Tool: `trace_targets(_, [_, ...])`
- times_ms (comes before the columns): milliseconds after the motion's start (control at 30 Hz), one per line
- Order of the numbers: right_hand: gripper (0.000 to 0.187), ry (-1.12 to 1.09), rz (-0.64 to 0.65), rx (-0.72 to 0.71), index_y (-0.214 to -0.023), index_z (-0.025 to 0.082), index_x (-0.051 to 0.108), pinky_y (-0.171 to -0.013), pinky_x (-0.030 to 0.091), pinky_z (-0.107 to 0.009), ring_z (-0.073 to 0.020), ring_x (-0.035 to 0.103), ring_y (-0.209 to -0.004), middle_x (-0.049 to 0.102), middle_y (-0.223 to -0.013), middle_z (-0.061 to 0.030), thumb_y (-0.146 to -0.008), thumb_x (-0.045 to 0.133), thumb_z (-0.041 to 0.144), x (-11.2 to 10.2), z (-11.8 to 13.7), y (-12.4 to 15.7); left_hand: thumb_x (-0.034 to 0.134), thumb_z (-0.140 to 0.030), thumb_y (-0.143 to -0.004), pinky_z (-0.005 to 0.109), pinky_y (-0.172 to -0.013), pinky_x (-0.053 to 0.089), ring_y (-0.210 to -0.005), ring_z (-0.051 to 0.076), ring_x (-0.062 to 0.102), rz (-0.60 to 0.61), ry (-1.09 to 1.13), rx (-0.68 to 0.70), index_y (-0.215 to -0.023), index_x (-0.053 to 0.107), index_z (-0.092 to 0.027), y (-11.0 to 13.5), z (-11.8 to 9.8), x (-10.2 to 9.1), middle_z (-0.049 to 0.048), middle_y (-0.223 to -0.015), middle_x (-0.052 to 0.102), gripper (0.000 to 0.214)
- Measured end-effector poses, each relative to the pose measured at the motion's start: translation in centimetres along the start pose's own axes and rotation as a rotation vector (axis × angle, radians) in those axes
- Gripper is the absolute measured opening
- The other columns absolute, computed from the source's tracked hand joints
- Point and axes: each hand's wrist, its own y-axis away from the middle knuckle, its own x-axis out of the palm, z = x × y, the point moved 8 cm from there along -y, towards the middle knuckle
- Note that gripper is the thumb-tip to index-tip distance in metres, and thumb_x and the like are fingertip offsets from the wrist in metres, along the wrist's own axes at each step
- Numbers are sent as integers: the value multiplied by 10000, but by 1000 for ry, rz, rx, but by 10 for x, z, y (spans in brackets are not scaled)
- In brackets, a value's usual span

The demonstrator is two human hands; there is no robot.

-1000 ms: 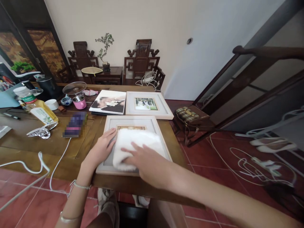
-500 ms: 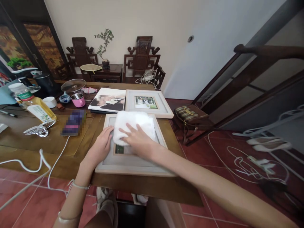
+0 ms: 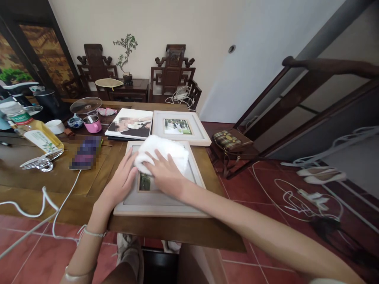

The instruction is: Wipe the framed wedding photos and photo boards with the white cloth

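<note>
A light wooden picture frame (image 3: 166, 211) lies flat at the near edge of the brown table. Across its upper part is a bunched white fluffy cloth (image 3: 174, 152). My right hand (image 3: 167, 175) presses on the cloth, with folds of it caught around the fingers. Below the cloth, part of a dark photo (image 3: 145, 182) shows; the rest is covered by the cloth and my hand. My left hand (image 3: 120, 183) rests along the frame's left side, its fingers stretched out and the fingertips close to the cloth.
Behind lie a second framed photo (image 3: 180, 139) and a white-edged portrait print (image 3: 130, 123). To the left are a phone (image 3: 86, 153) on a white cable, a hair claw clip (image 3: 43, 161), an oil bottle (image 3: 35, 132) and a pink cup (image 3: 92, 124). A chair holds a plaid bag (image 3: 226, 140).
My right hand has shifted slightly left with the cloth, which is more bunched at its left side. My left hand's fingers are straighter. The whole view has moved slightly.
</note>
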Motion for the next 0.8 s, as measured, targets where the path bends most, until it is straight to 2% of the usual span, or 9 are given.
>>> trace_targets(100, [558, 24, 1, -41, -1450, 174, 479, -1099, 213, -768, -419, 116, -1502, 212, -1642, -127, -901, 471, 71, 5, 5, -37, 239, -495, -1045, 454, -1251, 93, -1539, 263, 76, -49, 19, 20, -1601, 48, -170, 1, 3, -2, 120, -1677, 52, 672])
trace_targets(200, [501, 24, 43, -83, -1345, 156, 585, -1088, 209, -788, -421, 147, -1497, 265, -1625, -141, -863, 521, 40, 6, 17, -44, 224, -520, -1041, 467, -1248, 85, -1537, 280, 63, -78, 32, 30, -1600, -28, -196, 2, 7, -2, 105, -1679, 0, 694])
trace_targets(267, [461, 23, 57, -119, -1312, 145, 613, -1095, 247, -764, -416, 183, -1489, 298, -1612, -144, -871, 520, 50, 4, 27, -31, 204, -529, -1040, 463, -1247, 100, -1536, 277, 86, -83, 34, 38, -1602, -7, -201, 1, 9, -1, 105, -1679, 26, 684])
trace_targets(400, [410, 16, 7, -248, -1316, 142, 620, -1112, 285, -718, -395, 242, -1478, 346, -1587, -156, -985, 380, 120, -2, 50, 15, 168, -534, -1040, 463, -1248, 102, -1537, 267, 91, -54, -1, 26, -1604, 31, -195, -1, 10, 1, 108, -1676, 60, 673])
trace_targets(533, [361, -32, 47, -328, -1250, 183, 677, -1095, 297, -729, -401, 289, -1459, 366, -1574, -150, -995, 422, 169, 2, 62, 50, 169, -524, -1040, 477, -1243, 122, -1537, 262, 88, -4, -59, -8, -1602, 39, -164, -2, 10, 4, 140, -1671, 64, 680])
trace_targets(633, [365, -65, 159, -275, -1270, 190, 668, -1084, 320, -725, -397, 297, -1455, 387, -1553, -152, -954, 494, 142, 9, 49, 68, 290, -506, -1032, 512, -1227, 176, -1532, 289, 123, 76, -167, -46, -1583, 174, -133, -2, 10, 13, 165, -1660, 130, 676])
trace_targets(700, [408, -70, 207, -189, -1273, 201, 669, -1092, 326, -705, -384, 300, -1454, 389, -1545, -147, -915, 512, 84, 11, 32, 80, 341, -460, -1029, 533, -1213, 215, -1526, 303, 156, 130, -247, -54, -1549, 285, -119, -2, 9, 19, 166, -1645, 200, 623])
trace_targets(800, [466, -39, 242, -54, -1189, 167, 717, -1107, 333, -672, -369, 333, -1440, 427, -1516, -142, -824, 496, -21, 5, 1, 98, 347, -372, -1033, 511, -1197, 278, -1508, 277, 236, 182, -315, -44, -1521, 346, -120, -2, 7, 24, 157, -1617, 289, 549])
